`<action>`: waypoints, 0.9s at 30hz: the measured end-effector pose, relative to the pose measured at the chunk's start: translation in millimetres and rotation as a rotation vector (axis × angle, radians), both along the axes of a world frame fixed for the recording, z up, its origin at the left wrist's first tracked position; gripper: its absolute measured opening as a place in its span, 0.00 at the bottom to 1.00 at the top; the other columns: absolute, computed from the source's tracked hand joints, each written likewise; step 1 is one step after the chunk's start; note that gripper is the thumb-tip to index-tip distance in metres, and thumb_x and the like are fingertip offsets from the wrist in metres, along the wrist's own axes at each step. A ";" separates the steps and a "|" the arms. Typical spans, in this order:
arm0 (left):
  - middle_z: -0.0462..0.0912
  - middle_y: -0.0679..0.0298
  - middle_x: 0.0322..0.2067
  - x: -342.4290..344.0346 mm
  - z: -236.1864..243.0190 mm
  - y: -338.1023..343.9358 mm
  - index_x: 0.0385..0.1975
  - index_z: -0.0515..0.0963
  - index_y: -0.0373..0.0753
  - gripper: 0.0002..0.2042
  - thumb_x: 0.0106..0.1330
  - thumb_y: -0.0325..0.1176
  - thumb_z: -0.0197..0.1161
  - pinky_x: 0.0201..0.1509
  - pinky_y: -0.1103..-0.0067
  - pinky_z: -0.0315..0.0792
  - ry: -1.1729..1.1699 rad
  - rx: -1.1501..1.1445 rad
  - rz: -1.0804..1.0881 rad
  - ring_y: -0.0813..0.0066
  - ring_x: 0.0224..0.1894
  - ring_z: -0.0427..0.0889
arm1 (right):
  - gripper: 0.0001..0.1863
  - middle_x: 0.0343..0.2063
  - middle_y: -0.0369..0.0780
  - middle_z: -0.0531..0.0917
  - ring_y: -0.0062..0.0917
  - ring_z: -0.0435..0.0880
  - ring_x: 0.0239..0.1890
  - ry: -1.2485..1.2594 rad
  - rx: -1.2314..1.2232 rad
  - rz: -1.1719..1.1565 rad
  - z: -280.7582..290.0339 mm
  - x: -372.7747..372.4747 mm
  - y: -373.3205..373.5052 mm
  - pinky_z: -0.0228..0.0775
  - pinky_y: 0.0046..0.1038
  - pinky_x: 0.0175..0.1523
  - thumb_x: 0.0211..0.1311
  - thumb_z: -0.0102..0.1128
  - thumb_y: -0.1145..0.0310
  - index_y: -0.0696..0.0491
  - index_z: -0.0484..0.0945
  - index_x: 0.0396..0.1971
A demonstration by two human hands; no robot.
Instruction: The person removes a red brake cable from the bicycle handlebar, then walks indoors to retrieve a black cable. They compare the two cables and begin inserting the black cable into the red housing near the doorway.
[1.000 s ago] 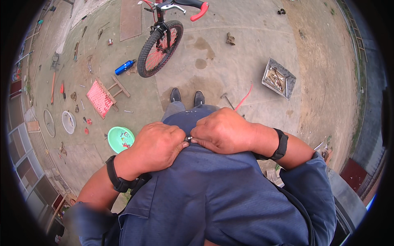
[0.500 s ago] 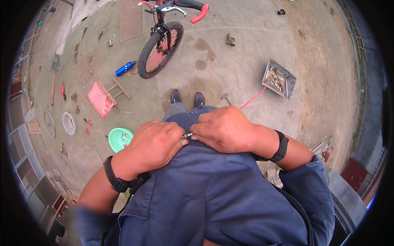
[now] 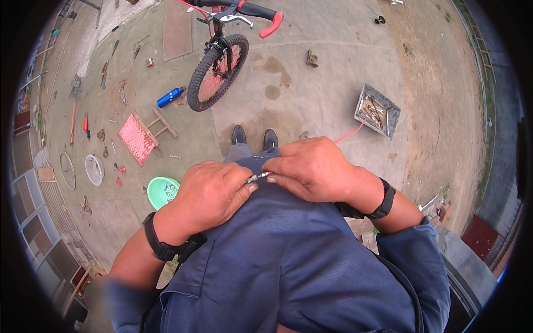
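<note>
At my waist, over my dark blue clothing, my left hand [image 3: 216, 194] pinches a small metal fitting [image 3: 255, 177] between thumb and fingers. My right hand [image 3: 311, 169] grips the other side of it, around a thin red hose [image 3: 348, 132]. The hose shows beyond my right knuckles, running toward a stone-grey tool tray [image 3: 388, 122] at the upper right. Part of the fitting and the hose's end are hidden under my fingers; whether the two sides are joined I cannot tell.
A bicycle [image 3: 217, 72] stands in front of me. Around it lie a blue bottle [image 3: 169, 97], a pink woven stool [image 3: 136, 136], a green basin [image 3: 162, 191], a white basin [image 3: 94, 169], a bare rim [image 3: 68, 169] and several scattered tools on the concrete.
My hands have risen slightly in the picture, and more of the metal fitting shows between them. The red hose beyond my right hand has swung toward the tool tray.
</note>
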State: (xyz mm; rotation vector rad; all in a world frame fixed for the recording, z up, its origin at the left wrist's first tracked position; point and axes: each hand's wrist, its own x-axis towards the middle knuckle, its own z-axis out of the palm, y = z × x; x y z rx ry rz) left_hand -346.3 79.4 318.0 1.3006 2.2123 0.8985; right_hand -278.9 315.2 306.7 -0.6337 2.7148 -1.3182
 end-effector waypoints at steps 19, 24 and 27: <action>0.72 0.61 0.22 -4.2 3.2 1.8 0.25 0.73 0.40 0.12 0.61 0.39 0.67 0.30 0.68 0.68 0.095 -0.057 -0.034 0.60 0.25 0.76 | 0.09 0.20 0.37 0.77 0.34 0.79 0.23 -0.042 -0.029 -0.003 1.8 -0.5 6.6 0.68 0.34 0.25 0.57 0.68 0.67 0.51 0.83 0.38; 0.74 0.60 0.25 -6.0 3.2 4.9 0.33 0.77 0.40 0.09 0.59 0.36 0.68 0.32 0.66 0.68 0.077 -0.075 -0.065 0.58 0.28 0.77 | 0.08 0.20 0.38 0.78 0.34 0.80 0.24 -0.047 -0.057 0.001 -0.7 -0.4 3.3 0.69 0.34 0.26 0.58 0.66 0.67 0.52 0.84 0.37; 0.75 0.60 0.25 -7.9 2.3 6.5 0.33 0.78 0.40 0.11 0.58 0.38 0.69 0.32 0.67 0.68 0.100 -0.084 -0.073 0.58 0.28 0.77 | 0.08 0.21 0.38 0.78 0.34 0.80 0.24 -0.065 -0.070 -0.001 -1.0 0.7 3.4 0.70 0.35 0.27 0.58 0.66 0.68 0.52 0.84 0.37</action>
